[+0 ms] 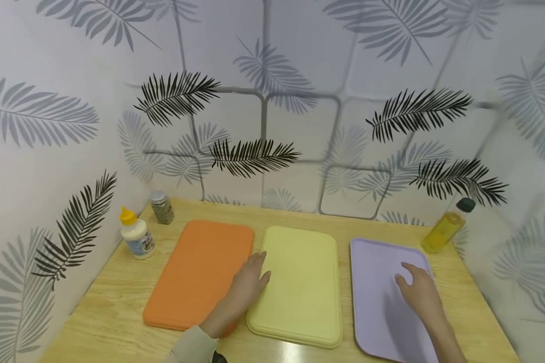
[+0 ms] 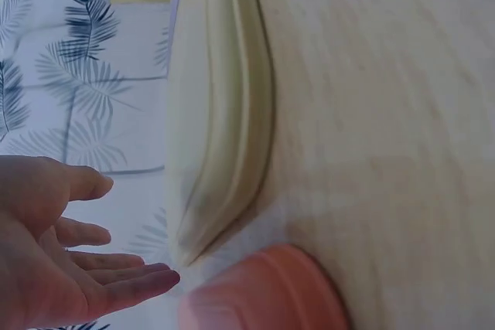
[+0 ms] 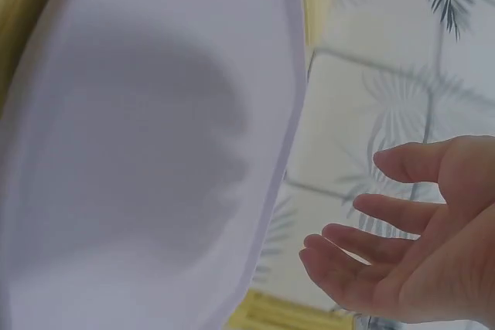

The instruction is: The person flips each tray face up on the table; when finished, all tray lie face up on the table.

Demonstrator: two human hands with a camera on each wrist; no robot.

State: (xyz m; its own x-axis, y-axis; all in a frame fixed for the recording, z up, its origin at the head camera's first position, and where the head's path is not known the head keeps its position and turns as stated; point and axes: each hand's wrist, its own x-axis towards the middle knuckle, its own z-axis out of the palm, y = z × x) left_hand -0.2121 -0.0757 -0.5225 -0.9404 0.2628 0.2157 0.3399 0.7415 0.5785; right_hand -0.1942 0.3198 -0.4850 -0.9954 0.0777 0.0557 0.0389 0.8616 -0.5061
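Note:
My left hand [image 1: 249,281] hovers between an orange tray [image 1: 204,272] and a yellow tray [image 1: 297,287], fingers loosely extended and holding nothing. In the left wrist view its fingers [image 2: 128,287] are apart from both trays. Over a purple tray [image 1: 377,297] is my right hand [image 1: 418,290], thumb and fingers spread with nothing between them. A shadow of that hand falls on the purple tray's surface in the right wrist view. The three trays lie side by side on the wooden table [image 1: 100,312].
At the back left stand a white bottle with a yellow nozzle cap [image 1: 137,237] and a small grey-lidded jar [image 1: 162,207]. A bottle of yellow liquid with a dark cap [image 1: 445,232] is at the back right. Leaf-patterned walls [image 1: 290,191] border the table.

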